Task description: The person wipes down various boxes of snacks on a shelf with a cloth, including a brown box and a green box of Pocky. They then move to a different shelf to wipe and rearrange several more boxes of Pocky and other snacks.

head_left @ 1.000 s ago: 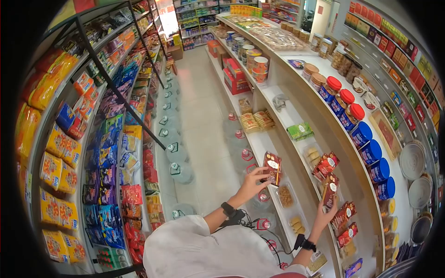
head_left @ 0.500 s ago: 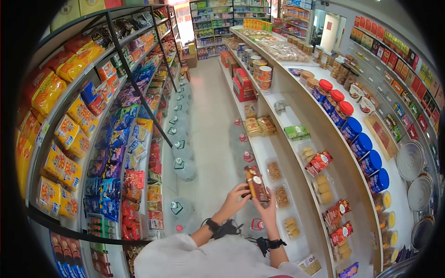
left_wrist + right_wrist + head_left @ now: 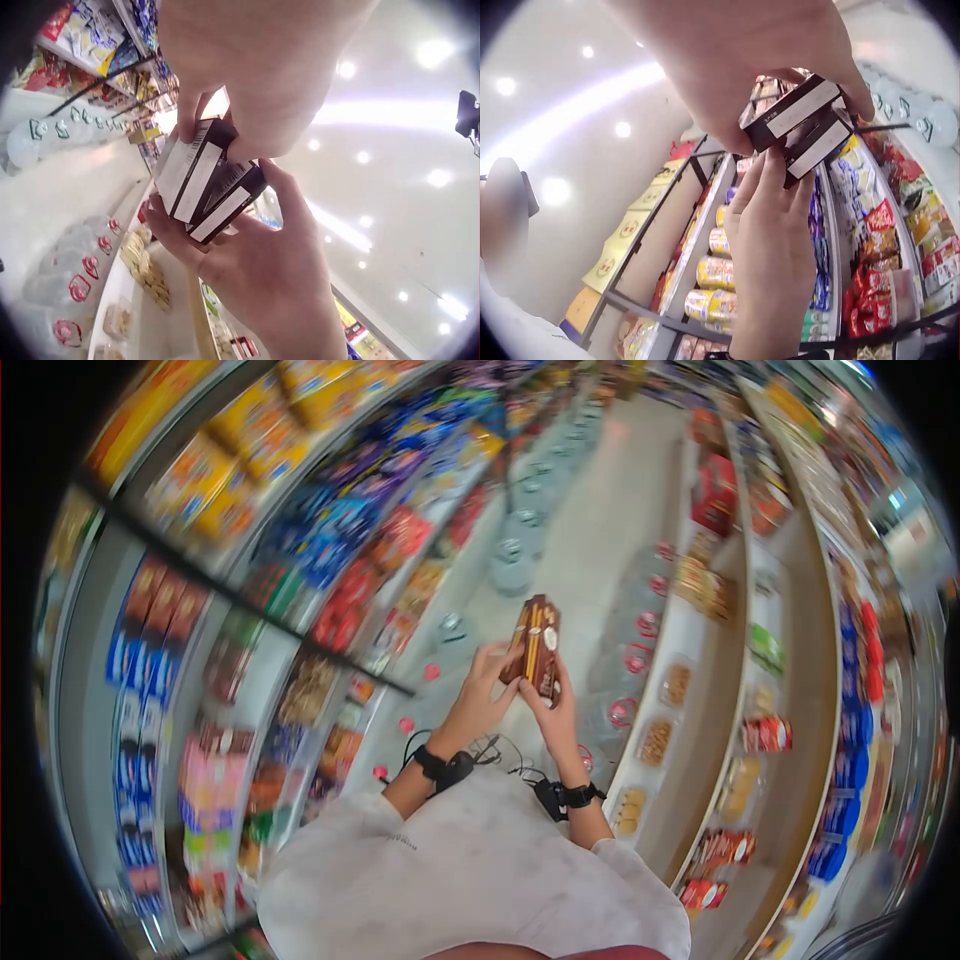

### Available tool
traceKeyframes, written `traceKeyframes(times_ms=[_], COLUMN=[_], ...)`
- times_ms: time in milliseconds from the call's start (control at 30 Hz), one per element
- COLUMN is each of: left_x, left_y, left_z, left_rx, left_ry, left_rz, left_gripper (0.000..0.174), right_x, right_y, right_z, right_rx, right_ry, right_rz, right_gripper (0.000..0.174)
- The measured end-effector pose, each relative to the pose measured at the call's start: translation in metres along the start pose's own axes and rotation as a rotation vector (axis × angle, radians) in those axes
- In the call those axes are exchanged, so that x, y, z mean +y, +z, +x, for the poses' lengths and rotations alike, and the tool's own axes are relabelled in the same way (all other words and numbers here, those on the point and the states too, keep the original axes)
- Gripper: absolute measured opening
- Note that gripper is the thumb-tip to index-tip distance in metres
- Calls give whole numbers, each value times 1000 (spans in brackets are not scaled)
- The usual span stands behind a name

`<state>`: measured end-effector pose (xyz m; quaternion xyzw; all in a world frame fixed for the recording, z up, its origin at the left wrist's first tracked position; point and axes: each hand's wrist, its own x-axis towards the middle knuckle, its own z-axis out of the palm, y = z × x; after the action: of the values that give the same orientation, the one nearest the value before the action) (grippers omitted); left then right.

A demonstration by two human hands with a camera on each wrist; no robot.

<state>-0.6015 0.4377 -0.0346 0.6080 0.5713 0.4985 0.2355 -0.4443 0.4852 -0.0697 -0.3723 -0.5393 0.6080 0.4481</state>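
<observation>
Two dark brown snack boxes (image 3: 538,645) are held side by side, upright, in front of the body in the head view. The left hand (image 3: 484,695) grips them from the left, the right hand (image 3: 556,710) from the right. The left wrist view shows the narrow ends of the boxes (image 3: 199,180), with white labels and barcodes, fanned slightly apart between the left hand (image 3: 255,75) and right hand (image 3: 259,281). From the right wrist, the right hand (image 3: 757,60) pinches one box (image 3: 799,112) across its ends, and the left hand (image 3: 772,240) supports both from below.
A black-framed shelf (image 3: 240,600) of packaged snacks stands left. Right are white shelves (image 3: 790,760) with food trays, red packs (image 3: 768,734) and blue-lidded jars. Large water bottles (image 3: 510,568) line both sides of the aisle floor (image 3: 610,500).
Both hands, first apart with one box each, came together around the boxes. The head view has since swung left and down, and hands and boxes now show over the aisle.
</observation>
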Motion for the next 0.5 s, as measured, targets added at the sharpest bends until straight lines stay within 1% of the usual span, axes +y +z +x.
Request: traceKeyframes(times_ms=[67,100,133,167,200,300,333,367,433,500], left_x=[-6,-18,-35,-51,-55,-54,-44,-43,-40,-29], left_y=[-23,-35,-47,-60,-76,-144,-157,-168,-184,-188], left_z=[-10,-19,-29,-42,-52,-74,-77,-80,-85,-87], left_rx=[170,161,154,149,176,238,348,336,313,421], left_ry=[-176,-232,-283,-329,-326,-529,-557,-564,-589,-354], left_rz=[-150,-230,-316,-405,-470,-740,-990,-872,-643,-526], left_gripper=[77,82,86,91,85,79,69,67,63,63], right_x=[-3,-2,-1,-1,-9,-14,-21,-27,-31,-31], right_y=[38,52,65,78,91,134,147,159,173,194], right_z=[2,1,3,3,4,-2,-6,-9,-15,-22], right_rx=[-59,-78,-115,-187,-258,-433,-477,-520,-577,-633], right_ry=[-19,-30,-75,-88,-105,-168,-196,-228,-346,-456], right_rz=[-39,-59,-118,-159,-196,-233,-251,-273,-430,-504], right_gripper=[82,82,87,89,91,99,101,102,105,105])
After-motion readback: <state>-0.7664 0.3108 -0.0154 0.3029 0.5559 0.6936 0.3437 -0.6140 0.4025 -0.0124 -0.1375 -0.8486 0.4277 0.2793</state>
